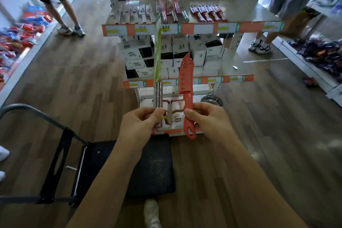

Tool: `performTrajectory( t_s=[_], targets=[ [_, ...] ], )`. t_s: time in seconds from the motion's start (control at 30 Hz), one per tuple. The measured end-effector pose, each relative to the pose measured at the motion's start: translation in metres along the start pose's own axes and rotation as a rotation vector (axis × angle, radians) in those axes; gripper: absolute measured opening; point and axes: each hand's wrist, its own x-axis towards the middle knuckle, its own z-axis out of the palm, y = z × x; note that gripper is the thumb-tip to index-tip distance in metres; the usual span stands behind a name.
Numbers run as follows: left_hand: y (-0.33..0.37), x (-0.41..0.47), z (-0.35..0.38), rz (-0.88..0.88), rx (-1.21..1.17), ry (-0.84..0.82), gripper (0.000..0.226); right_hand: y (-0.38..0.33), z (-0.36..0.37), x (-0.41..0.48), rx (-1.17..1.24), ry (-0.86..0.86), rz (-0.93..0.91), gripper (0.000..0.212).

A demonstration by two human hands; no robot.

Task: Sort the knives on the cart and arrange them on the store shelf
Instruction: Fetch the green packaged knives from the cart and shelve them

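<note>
Store aisle | green-sheathed steel-handled knife (157,72) — red perforated-sheath knife (186,87)

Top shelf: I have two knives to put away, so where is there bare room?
Bare: the right end of the top shelf, from the red knives to the shelf's right edge. Crowded: left and middle, with packaged knives and steel-handled knives.

green-sheathed steel knife (157,65), red knife (186,87), upright
</note>
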Motion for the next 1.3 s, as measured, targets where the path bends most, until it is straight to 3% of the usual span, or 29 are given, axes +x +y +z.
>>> performTrajectory(
  t_s=[0.23, 0.4, 0.6, 0.7, 0.87, 1.03, 1.3],
  targets=[
    [0.028, 0.052, -0.001, 0.013, 0.050, -0.066, 0.004, -0.023, 0.004, 0.043, -0.057, 0.111, -0.040, 0.011],
    [0.050, 0.088, -0.001, 0.076, 0.093, -0.121, 0.020, -0.038, 0.005, 0.077, -0.068, 0.199, -0.077, 0.005],
    [0.067, 0.128, 0.021, 0.100, 0.064, -0.159, 0.019, -0.053, -0.014, 0.111, -0.043, 0.248, -0.091, 0.007],
    [0.072, 0.149, 0.044, 0.082, 0.053, -0.162, 0.011, -0.057, -0.033, 0.131, -0.034, 0.244, -0.079, 0.013],
    [0.083, 0.189, 0.099, 0.090, 0.068, -0.139, 0.022, -0.061, -0.079, 0.173, -0.018, 0.237, -0.070, 0.009],
    [0.098, 0.228, 0.162, 0.120, 0.087, -0.098, 0.005, -0.065, -0.139, 0.229, -0.106, 0.226, -0.074, 0.009],
    [0.125, 0.285, 0.236, 0.116, 0.053, 0.020, 0.011, -0.089, -0.219, 0.316, -0.239, 0.178, -0.093, 0.004]
  ],
)
